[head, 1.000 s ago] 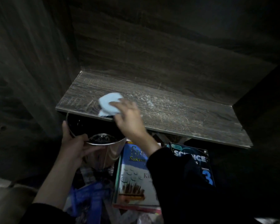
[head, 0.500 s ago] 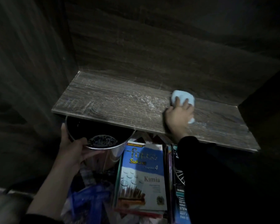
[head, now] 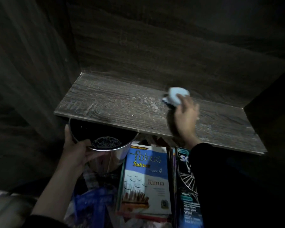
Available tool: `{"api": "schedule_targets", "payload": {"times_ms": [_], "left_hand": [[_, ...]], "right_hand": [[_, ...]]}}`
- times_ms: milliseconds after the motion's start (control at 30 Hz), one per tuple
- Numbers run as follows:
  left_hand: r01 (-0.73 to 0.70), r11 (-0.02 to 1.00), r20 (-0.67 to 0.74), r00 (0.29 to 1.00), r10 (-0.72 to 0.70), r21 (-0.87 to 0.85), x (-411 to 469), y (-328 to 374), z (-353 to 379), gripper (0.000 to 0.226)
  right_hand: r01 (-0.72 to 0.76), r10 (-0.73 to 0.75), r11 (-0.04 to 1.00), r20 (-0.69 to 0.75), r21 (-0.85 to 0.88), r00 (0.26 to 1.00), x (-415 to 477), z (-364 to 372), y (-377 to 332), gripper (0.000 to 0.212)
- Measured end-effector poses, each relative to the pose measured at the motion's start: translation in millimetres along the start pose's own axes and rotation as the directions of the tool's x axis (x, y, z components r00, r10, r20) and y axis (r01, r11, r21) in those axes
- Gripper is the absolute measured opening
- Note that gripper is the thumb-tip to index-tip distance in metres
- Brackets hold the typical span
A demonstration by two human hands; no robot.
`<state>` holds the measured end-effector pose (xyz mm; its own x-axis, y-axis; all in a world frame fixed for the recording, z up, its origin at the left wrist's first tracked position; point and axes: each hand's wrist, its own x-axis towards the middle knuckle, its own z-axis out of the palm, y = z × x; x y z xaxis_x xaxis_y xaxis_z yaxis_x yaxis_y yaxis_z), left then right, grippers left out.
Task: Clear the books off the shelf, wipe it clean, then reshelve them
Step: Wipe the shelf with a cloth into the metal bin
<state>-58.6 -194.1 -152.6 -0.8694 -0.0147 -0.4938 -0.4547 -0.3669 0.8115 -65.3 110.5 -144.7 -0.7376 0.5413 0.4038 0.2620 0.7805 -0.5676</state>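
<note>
Wiping: one cloth point(head: 177, 96), two books point(head: 145, 178).

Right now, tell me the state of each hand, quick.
Left hand: grips the rim of the metal pot, held under the shelf's front edge.
Right hand: holds the pale blue cloth against the shelf; the image is blurred here.

Blk R sleeve point(head: 229, 178) to wrist, L sleeve point(head: 46, 223) rucked up.
</note>
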Motion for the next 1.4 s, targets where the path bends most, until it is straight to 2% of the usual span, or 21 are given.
{"api": "schedule_targets", "payload": {"times_ms": [67, 133, 200, 300, 433, 533, 600, 667, 700, 733, 800, 833, 867, 933, 1000, 1100, 1233, 1333, 1400], "left_hand": [[0.001, 1.000, 0.008, 1.000, -0.001, 0.000, -1, 0, 0, 0.089], [0.008, 1.000, 0.013, 1.000, -0.008, -0.002, -3, 2, 1, 0.090], [0.016, 1.000, 0.009, 1.000, -0.016, -0.005, -4, 3, 1, 0.091], [0.014, 1.000, 0.003, 1.000, -0.014, -0.002, -3, 3, 1, 0.088], [-0.001, 1.000, 0.005, 1.000, 0.001, 0.017, -2, 2, -2, 0.086], [0.003, 1.000, 0.011, 1.000, -0.003, 0.003, -2, 3, -4, 0.087], [0.002, 1.000, 0.010, 1.000, -0.002, -0.003, -1, 4, -5, 0.088], [0.009, 1.000, 0.003, 1.000, -0.009, -0.014, -1, 4, -6, 0.090], [0.011, 1.000, 0.000, 1.000, -0.011, -0.020, -1, 5, -7, 0.090], [0.011, 1.000, 0.002, 1.000, -0.011, -0.024, -1, 5, -7, 0.090], [0.011, 0.999, 0.002, 1.000, -0.011, -0.030, -2, 7, -8, 0.091], [0.014, 0.999, -0.004, 1.000, -0.014, -0.032, -2, 8, -9, 0.092], [0.016, 0.999, -0.011, 1.000, -0.016, -0.034, -3, 8, -10, 0.092], [0.020, 0.999, -0.015, 1.000, -0.021, -0.040, -5, 9, -11, 0.092], [0.029, 0.999, -0.014, 0.999, -0.030, -0.039, -7, 10, -12, 0.093], [0.031, 0.999, -0.019, 0.999, -0.032, -0.038, -10, 12, -15, 0.092], [0.028, 0.998, -0.019, 0.999, -0.029, -0.058, -12, 13, -18, 0.090], [0.012, 0.998, -0.049, 0.999, -0.015, -0.054, -13, 16, -16, 0.090], [0.007, 0.998, -0.061, 0.998, -0.011, -0.067, -14, 18, -14, 0.089]], "right_hand": [[-0.238, 0.228, 0.960, -0.085, -0.145, 0.970, 16, -18, 26, 0.047], [-0.418, 0.421, 0.873, -0.045, -0.251, 0.906, 33, -25, 35, 0.056], [-0.458, 0.498, 0.828, 0.045, -0.324, 0.866, 47, -16, 29, 0.063], [-0.437, 0.499, 0.811, 0.071, -0.389, 0.863, 53, 11, -3, 0.054], [-0.342, 0.448, 0.820, 0.142, -0.458, 0.883, 41, 48, -56, 0.052], [-0.123, 0.280, 0.883, 0.298, -0.453, 0.913, 27, 68, -96, 0.056], [0.070, 0.099, 0.931, 0.435, -0.357, 0.895, 21, 74, -113, 0.055], [0.195, -0.076, 0.965, 0.524, -0.176, 0.848, 22, 71, -115, 0.051], [0.214, -0.136, 0.972, 0.519, -0.093, 0.844, 24, 66, -111, 0.051], [0.217, -0.167, 0.975, 0.466, -0.055, 0.869, 26, 61, -105, 0.050], [0.128, -0.098, 0.984, 0.226, -0.120, 0.969, 26, 51, -87, 0.048], [0.002, 0.016, 0.987, 0.108, -0.164, 0.994, 24, 46, -79, 0.048], [-0.140, 0.149, 0.972, 0.038, -0.188, 0.988, 21, 42, -73, 0.049], [-0.341, 0.354, 0.914, 0.019, -0.218, 0.935, 15, 44, -69, 0.055], [-0.401, 0.430, 0.883, 0.076, -0.243, 0.900, 10, 56, -78, 0.064], [-0.325, 0.380, 0.909, 0.194, -0.262, 0.904, 5, 81, -104, 0.071], [-0.132, 0.226, 0.953, 0.353, -0.272, 0.908, 2, 108, -148, 0.065], [0.116, -0.022, 0.978, 0.468, -0.174, 0.883, -5, 116, -162, 0.059], [0.319, -0.223, 0.944, 0.540, -0.089, 0.811, -12, 112, -162, 0.057]]}}
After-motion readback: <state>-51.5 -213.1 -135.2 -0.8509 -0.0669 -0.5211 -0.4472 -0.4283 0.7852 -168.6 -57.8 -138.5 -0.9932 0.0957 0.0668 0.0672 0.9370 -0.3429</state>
